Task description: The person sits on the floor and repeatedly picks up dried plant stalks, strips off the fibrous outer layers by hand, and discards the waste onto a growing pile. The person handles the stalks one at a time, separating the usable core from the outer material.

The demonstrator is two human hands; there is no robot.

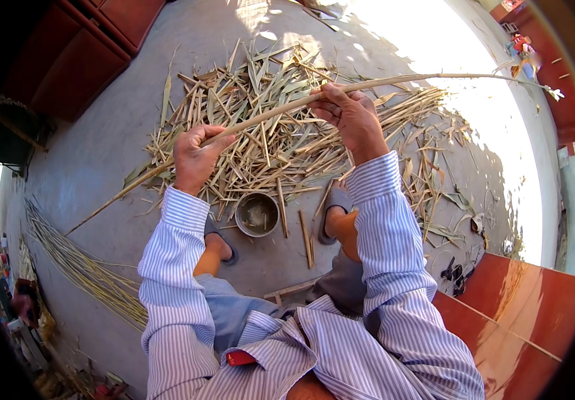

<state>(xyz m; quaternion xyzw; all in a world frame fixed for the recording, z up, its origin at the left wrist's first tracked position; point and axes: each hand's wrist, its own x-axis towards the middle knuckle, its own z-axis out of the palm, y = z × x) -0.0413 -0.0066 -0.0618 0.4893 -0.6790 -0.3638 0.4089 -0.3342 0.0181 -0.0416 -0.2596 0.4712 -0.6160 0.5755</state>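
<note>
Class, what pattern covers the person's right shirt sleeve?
The right shirt sleeve has blue-and-white stripes, best seen in the head view.

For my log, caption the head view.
Left hand and right hand hold a long tan plant stalk above scattered tan cuttings.

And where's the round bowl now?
In the head view, the round bowl is on the floor, slightly left of centre, at the near edge of the stalk pile and between the slippers, closer to the left slipper.
</note>
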